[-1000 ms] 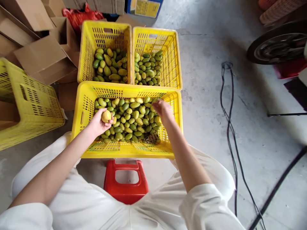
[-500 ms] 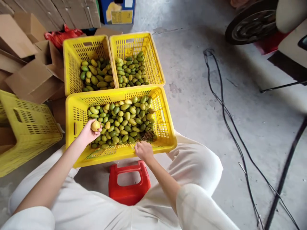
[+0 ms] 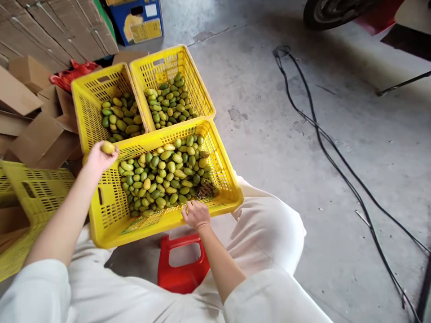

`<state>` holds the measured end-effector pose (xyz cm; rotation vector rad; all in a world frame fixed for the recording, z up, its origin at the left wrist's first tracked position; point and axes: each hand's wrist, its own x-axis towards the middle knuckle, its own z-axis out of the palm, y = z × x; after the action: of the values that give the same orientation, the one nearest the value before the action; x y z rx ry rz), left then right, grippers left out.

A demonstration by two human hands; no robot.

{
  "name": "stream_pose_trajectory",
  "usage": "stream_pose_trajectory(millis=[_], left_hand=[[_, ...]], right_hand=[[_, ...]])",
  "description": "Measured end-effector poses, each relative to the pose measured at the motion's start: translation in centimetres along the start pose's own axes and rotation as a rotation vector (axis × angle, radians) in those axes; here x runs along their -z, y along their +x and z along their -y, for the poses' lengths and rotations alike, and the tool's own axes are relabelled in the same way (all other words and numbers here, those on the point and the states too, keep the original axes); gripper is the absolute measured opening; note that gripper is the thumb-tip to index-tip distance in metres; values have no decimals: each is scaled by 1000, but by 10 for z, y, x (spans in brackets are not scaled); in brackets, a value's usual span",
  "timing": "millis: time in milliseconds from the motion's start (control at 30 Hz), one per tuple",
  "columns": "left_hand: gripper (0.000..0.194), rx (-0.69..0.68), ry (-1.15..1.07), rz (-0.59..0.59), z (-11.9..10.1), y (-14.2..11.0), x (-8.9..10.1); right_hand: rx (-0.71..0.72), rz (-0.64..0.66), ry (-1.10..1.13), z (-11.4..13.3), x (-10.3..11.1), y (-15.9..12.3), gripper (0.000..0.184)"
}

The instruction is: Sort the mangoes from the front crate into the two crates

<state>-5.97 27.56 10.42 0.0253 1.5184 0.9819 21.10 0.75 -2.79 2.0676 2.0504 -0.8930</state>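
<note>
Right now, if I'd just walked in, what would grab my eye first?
Probably the bright yellow near crate, left of centre, with its heap of green and yellow fruit. At its far left corner, the left hand holds one yellowish fruit, while the right hand is at the near rim. Just below that rim in the view, a red plastic stool stands out.

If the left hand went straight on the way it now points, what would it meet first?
The left hand would probably meet the fruit pile in the rear-left yellow crate, though depth is unclear and that crate's near side might come first.
</note>
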Motion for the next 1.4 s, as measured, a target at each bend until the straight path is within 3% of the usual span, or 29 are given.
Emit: stream_pose_trajectory(millis=[133,233,333,400,433,567,667,767,867,967,1133,1300,1400], left_hand=[[51,-297,-19,98,-46,22,-25],[53,-427,171,76,-44,43,-24],[43,-695,606,-9,-7,68,-16],[44,-788,1142,10,28,83,-10],[37,-783,1241,52,46,89,-9],[8,-735,1468,211,111,106,-16],[26,-764,1548,266,152,118,-37],[46,-784,1601,238,186,128,-60],[43,-773,1638,139,207,134,-73],[34,-760,1666,127,211,134,-73],[25,-748,1680,281,178,115,-43],[19,-707,1613,362,141,66,31],[23,-637,1596,229,155,19,79]], right_hand=[[-2,-35,7,-2,-5,0,29],[21,-96,-6,-4,-12,-1,26],[54,-191,-33,-7,-21,-1,23],[75,-259,-54,-9,-27,-1,23],[86,-289,-61,-10,-30,-2,23],[126,-380,-64,-13,-40,-2,22],[135,-394,-59,-13,-44,-3,21],[113,-317,-47,-12,-41,-4,22],[58,-181,-17,-7,-31,-2,27],[7,-43,25,-2,-15,2,34],[-44,112,63,3,7,5,45],[-83,203,61,7,14,6,49],[-186,317,44,4,12,22,47]])
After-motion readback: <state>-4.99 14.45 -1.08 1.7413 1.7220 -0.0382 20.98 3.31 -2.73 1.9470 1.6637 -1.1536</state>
